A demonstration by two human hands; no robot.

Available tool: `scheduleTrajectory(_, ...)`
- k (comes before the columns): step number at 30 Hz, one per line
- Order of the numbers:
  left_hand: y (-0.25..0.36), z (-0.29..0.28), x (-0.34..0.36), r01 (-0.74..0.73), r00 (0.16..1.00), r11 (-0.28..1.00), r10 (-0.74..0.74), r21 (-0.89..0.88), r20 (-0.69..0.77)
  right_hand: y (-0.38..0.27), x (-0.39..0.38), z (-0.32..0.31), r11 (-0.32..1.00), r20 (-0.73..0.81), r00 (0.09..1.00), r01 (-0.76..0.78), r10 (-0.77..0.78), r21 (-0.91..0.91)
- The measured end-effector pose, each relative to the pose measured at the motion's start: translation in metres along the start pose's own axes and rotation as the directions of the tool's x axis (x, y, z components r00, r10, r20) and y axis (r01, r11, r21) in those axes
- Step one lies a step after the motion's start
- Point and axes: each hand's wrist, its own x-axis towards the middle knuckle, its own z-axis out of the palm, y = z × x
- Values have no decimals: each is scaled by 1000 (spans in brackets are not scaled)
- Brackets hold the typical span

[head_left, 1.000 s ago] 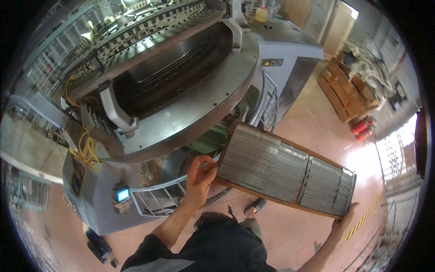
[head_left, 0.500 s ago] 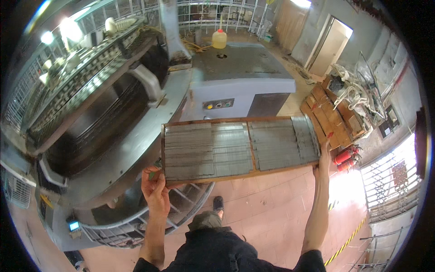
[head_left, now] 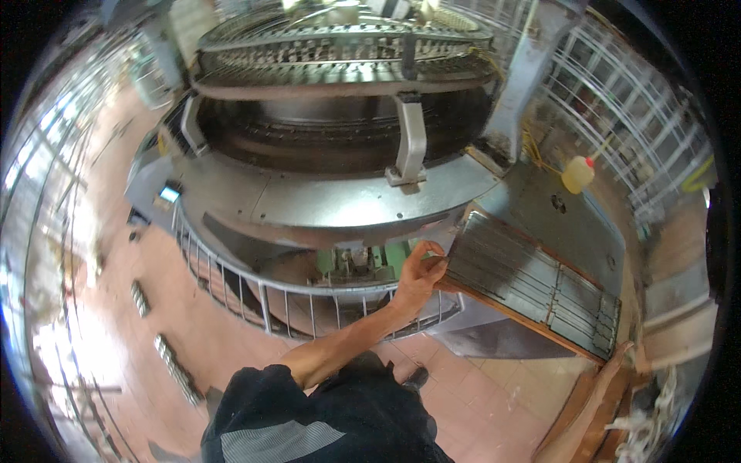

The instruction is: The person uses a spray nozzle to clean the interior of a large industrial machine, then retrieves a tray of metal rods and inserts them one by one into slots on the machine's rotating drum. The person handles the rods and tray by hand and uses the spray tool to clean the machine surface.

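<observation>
A long wooden tray (head_left: 494,258), packed with rows of thin grey metal strips, slants across the right side of my view, over the grey cabinet top (head_left: 598,228); I cannot tell whether it rests there. My left hand (head_left: 423,270) is closed on its left end, thumb and fingers curled at the edge. My right hand (head_left: 614,363) holds the far right corner from below, its fingers partly hidden.
The large circular machine (head_left: 316,193) fills the middle, with a curved railing (head_left: 266,305) below it. A yellowish jug (head_left: 577,176) stands behind the tray. A small screen (head_left: 170,192) is at left. Twisted grey bundles (head_left: 174,363) lie on the pink floor.
My view has swung left to face the machine. The tray, still held in both hands, has shifted to the right in view, over the cabinet beside the jug.
</observation>
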Motion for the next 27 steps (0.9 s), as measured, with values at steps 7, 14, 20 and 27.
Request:
scheduleTrajectory(7, -45, 68, -4, -164, 973, 985, 169, 45, -157, 32, 135, 38, 975, 195, 961, -211, 195, 68)
scheduleTrajectory(14, -77, 114, 2, -203, 904, 959, 262, 199, -337, 6, 196, 98, 868, 444, 895, 194, 33, -456)
scheduleTrajectory(20, -81, 130, 24, -247, 909, 957, 283, 149, -307, -58, 168, 111, 634, 452, 892, 341, 15, -694)
scheduleTrajectory(27, -82, 123, 45, -221, 928, 965, 253, 141, -275, -87, 164, 119, 421, 517, 855, 452, 46, -786)
